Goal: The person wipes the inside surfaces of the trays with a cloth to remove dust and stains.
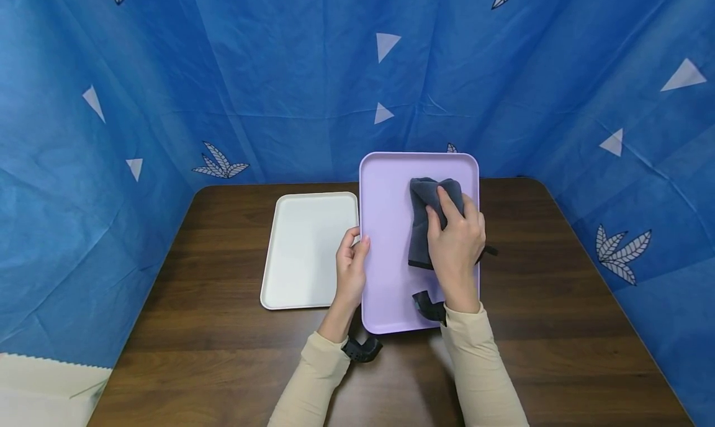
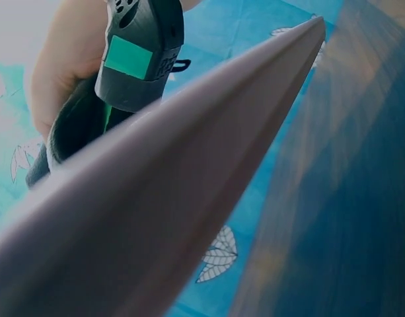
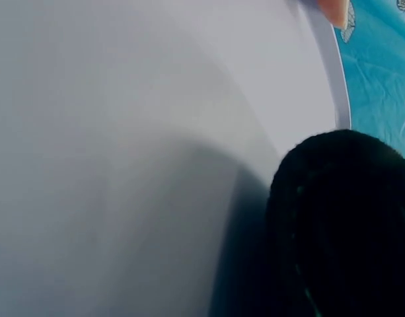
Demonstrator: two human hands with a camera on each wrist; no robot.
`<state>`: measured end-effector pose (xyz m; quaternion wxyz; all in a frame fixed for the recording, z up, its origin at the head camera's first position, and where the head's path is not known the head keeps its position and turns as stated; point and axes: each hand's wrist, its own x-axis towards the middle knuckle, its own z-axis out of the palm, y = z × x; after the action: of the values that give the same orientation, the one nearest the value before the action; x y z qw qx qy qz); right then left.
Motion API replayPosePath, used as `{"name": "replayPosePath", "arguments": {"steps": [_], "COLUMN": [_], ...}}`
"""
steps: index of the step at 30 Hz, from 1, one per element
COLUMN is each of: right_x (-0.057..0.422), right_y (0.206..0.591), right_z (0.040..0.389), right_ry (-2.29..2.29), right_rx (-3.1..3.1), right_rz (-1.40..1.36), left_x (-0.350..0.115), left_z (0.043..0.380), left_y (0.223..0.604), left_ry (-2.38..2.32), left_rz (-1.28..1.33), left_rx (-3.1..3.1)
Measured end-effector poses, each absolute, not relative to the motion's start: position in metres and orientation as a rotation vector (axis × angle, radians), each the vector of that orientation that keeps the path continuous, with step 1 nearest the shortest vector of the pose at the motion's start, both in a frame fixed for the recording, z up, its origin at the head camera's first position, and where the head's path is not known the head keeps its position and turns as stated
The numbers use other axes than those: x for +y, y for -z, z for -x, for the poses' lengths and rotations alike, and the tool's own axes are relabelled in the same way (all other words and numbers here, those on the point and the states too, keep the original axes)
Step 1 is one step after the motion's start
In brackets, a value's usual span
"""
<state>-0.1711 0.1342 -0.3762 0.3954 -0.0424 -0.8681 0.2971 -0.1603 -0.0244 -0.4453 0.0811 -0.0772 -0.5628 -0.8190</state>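
A lilac rectangular tray with a raised rim is held up off the table, its inside facing the head camera. My left hand grips its left edge, thumb over the rim. Inside the tray, my right hand holds a folded dark grey cloth against the right half of the surface, fingers bunched into it. The left wrist view shows the tray's edge and underside at close range. In the right wrist view the cloth is a dark shape over the pale tray surface.
A white rectangular tray lies flat on the brown wooden table, left of and partly behind the lilac one. A blue curtain with white triangles and leaves hangs around the table. Black wrist cameras sit on both wrists.
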Motion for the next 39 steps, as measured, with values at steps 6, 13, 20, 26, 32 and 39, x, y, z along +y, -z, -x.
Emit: {"name": "replayPosePath", "arguments": {"steps": [6, 13, 20, 26, 32, 39], "right_x": [0.127, 0.117, 0.107, 0.096, 0.088, 0.086], "right_y": [0.376, 0.375, 0.374, 0.374, 0.375, 0.375], "right_z": [0.171, 0.171, 0.168, 0.164, 0.16, 0.158], "right_ry": [-0.748, -0.721, -0.674, -0.666, -0.646, -0.655], "right_rx": [-2.194, -2.175, -2.177, -2.164, -2.173, -2.174], "right_rz": [0.071, 0.018, -0.056, -0.132, -0.177, -0.185], "left_x": [-0.024, -0.024, -0.023, -0.023, -0.022, -0.022], "left_z": [0.16, 0.16, 0.16, 0.159, 0.158, 0.157], "left_y": [0.444, 0.445, 0.447, 0.445, 0.444, 0.444], "left_ry": [2.431, 2.425, 2.428, 2.438, 2.429, 2.455], "left_rz": [0.245, 0.245, 0.282, 0.329, 0.346, 0.345], "left_rx": [-1.688, -1.686, -1.675, -1.669, -1.67, -1.649]}}
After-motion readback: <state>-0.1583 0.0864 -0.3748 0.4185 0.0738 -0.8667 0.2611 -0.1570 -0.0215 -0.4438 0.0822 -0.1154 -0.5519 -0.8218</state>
